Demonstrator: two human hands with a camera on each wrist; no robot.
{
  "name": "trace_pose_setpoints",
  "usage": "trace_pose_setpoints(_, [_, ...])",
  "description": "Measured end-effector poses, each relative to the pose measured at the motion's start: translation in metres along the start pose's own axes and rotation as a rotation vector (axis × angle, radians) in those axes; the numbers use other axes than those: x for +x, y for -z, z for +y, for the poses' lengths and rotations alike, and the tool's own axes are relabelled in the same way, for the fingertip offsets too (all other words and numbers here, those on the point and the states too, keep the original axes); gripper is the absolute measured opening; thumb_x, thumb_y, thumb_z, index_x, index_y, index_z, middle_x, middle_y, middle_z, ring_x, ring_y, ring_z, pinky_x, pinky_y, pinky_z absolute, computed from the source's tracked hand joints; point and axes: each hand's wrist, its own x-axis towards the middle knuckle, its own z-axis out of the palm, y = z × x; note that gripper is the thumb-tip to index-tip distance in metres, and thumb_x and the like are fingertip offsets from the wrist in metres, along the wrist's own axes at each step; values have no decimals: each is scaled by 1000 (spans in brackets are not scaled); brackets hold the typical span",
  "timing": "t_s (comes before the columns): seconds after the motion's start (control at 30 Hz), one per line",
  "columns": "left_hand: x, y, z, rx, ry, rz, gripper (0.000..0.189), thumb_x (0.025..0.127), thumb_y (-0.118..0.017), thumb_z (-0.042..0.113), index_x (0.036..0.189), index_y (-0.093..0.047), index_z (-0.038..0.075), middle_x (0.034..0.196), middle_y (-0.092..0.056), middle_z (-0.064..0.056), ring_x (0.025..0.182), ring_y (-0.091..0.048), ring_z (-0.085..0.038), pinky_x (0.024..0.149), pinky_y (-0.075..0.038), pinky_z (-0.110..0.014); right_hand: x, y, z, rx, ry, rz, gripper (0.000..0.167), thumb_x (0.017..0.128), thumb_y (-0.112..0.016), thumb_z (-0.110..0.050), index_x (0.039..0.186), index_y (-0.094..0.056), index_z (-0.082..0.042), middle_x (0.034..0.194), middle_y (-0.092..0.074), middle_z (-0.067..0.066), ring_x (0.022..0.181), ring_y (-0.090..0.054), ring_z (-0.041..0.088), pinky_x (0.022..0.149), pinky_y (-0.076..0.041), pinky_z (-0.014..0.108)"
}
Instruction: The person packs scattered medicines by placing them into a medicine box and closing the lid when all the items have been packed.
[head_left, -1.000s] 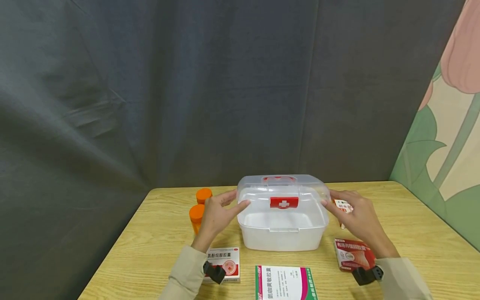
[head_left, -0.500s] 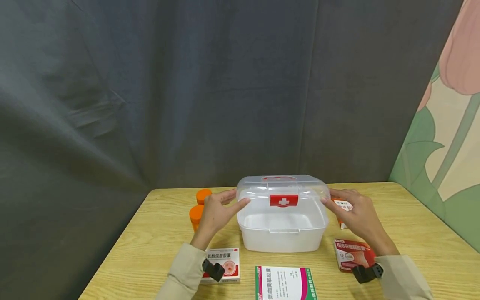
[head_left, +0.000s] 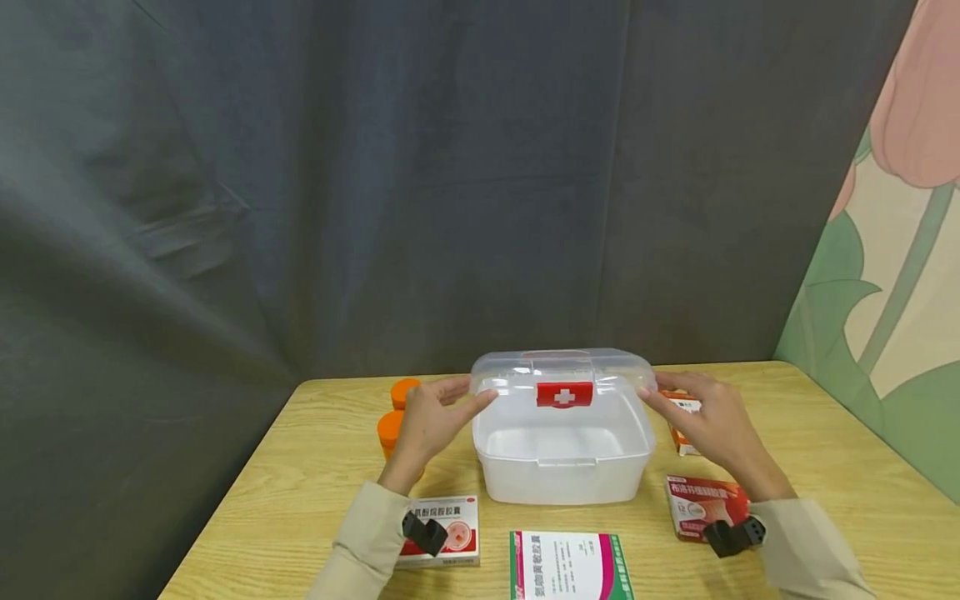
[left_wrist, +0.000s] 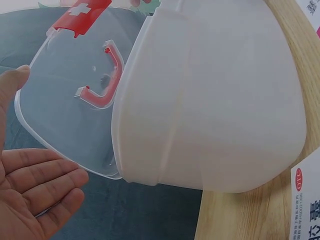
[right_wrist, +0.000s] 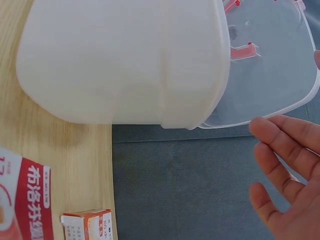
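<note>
A white first-aid box point(head_left: 566, 479) stands on the table, its clear lid point(head_left: 510, 367) raised at a tilt and still joined to the box at the back. The lid carries a red latch with a white cross point(head_left: 565, 395) and a red handle point(left_wrist: 107, 85). My left hand point(head_left: 435, 421) touches the lid's left side, thumb at the front rim and the other fingers nearly straight along the side. On the opposite side, my right hand point(head_left: 712, 421) touches the lid the same way, with loosely extended fingers in the right wrist view. The box's inside shows nothing in it.
Two orange-capped bottles point(head_left: 390, 427) stand left of the box. Medicine boxes lie around it: a red-and-white one point(head_left: 457, 508) front left, a green-edged one point(head_left: 566, 567) in front, a red one point(head_left: 705, 504) right, and an orange-and-white one point(head_left: 684, 442) behind my right hand.
The lid has tilted slightly further up and back, its red latch rising. Both hands have moved up a little with it; the box has stayed put.
</note>
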Motion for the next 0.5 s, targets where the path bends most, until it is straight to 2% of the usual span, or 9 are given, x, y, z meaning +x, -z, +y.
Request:
trace_pose_setpoints(0.23, [1,4,2,11,-14,2,61,79,-76,53,115,-71,4,110,-70,-11,101,-67,-27,86,-54,-40,4,2,-4,-7,-12,-41,58,92,-61,-45,125,-62,3,126,-58,27,117,-48,49,86,-41,70])
trace_pose_setpoints(0.5, [1,6,7,9,-10,-5,61,79,-75,53,114,-71,3,109,-70,-9,101,-67,-26,85,-54,-40,3,3,-3,-11,-17,-34,58,92,-61,-45,125,-62,3,126,-57,27,117,-48,49,87,-40,71])
